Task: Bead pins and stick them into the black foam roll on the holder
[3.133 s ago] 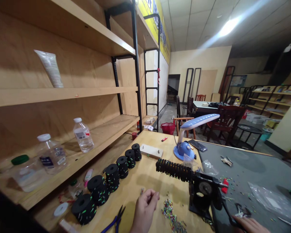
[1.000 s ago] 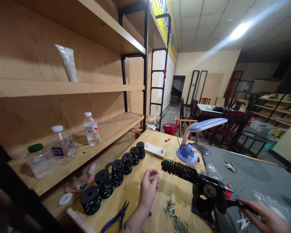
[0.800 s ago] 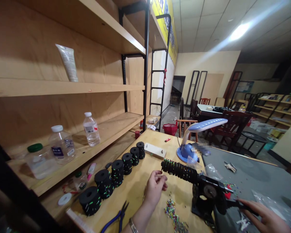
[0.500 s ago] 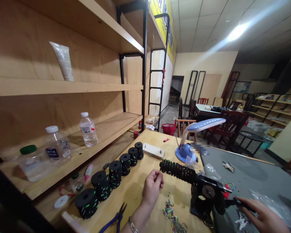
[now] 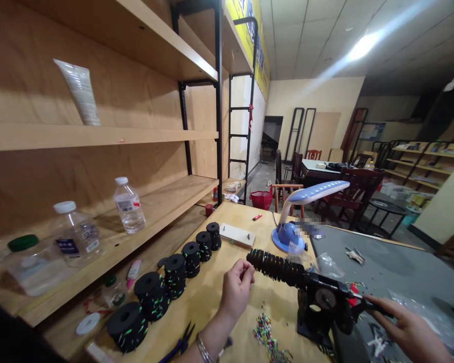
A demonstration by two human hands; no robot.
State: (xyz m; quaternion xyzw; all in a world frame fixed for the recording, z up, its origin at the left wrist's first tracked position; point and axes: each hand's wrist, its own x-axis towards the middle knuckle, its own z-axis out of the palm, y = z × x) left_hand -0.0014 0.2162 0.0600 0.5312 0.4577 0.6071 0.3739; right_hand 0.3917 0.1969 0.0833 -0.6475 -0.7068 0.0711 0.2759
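My left hand, with a bracelet at its wrist, is closed in a pinch beside the free end of a black ribbed coil. What its fingertips hold, if anything, I cannot make out. The coil sits on the shaft of a black hand-cranked machine, flecked with coloured bits. On the right, my right hand is closed round the crank handle. Small multicoloured pieces lie heaped below the coil. Blue-handled pliers rest left of my left forearm.
Several black spools with green flecks line the table's left side. A blue desk lamp stands behind the coil, near a white board with two pegs. Wooden shelving with bottles borders the left. A grey surface lies right.
The crank handle and my right hand have risen slightly, and the coil has turned. My left hand keeps its pinch at the coil's end. The camera view has shifted a little.
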